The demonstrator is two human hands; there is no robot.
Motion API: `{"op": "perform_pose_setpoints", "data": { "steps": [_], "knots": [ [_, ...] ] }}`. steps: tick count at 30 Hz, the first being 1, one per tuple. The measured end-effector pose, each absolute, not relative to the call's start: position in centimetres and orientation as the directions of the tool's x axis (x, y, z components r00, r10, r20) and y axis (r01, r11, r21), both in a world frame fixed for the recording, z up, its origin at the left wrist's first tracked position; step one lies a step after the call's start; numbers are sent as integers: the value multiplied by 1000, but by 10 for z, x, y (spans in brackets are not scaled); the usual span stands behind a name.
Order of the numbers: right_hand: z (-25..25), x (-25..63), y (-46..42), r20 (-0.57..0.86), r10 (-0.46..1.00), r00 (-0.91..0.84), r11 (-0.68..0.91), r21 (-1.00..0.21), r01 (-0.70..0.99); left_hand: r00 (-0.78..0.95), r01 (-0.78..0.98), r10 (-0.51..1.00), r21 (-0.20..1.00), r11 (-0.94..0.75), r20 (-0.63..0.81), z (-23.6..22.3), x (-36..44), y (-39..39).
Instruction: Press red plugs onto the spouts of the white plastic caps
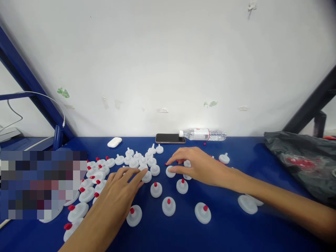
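Observation:
My left hand [124, 182] reaches palm down over the left part of the table, fingers spread. Its fingertips are at a white round plastic lid [146, 176] with a spout, at the edge of a cluster of similar lids [133, 163]. My right hand [193, 162] hovers right of centre, thumb and index finger apart. Its thumb tip overlaps another white lid [170, 172], and a small red cap [166, 163] is by its index fingertip; whether they touch is unclear. Further lids and red bits are partly hidden under this hand. Nearer me are red-tipped lids [168, 207].
Many red-tipped lids [86, 194] crowd the left side. A phone [170, 138], a clear bottle [204, 134] and a white case [114, 142] lie along the wall. At right sits a dark plastic bag [288, 154]. Lids [247, 204] lie beside my right forearm.

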State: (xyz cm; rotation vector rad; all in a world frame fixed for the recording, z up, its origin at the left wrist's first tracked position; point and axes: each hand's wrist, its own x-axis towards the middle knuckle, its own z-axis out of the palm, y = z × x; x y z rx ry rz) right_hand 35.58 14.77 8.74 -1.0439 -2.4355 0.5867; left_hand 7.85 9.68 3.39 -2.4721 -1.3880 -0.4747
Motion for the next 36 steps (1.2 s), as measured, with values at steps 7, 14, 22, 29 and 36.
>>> {"op": "perform_pose_setpoints", "data": {
  "steps": [7,14,22,29,36],
  "knots": [
    [122,393,152,109,878,-467,479,-213,852,478,856,789,-3,-517,385,44,86,91],
    [109,398,154,-180,872,-455,447,-87,890,425,867,815,79,-491,394,37,89,87],
    [110,393,151,-173,862,-476,478,-34,878,382,894,830,64,-443,407,45,89,84],
    [131,394,149,59,841,-538,503,-451,737,359,875,794,119,-470,491,52,96,78],
    [120,354,120,316,776,-546,551,-760,343,406,818,657,69,-572,635,49,105,71]
  ]
}}
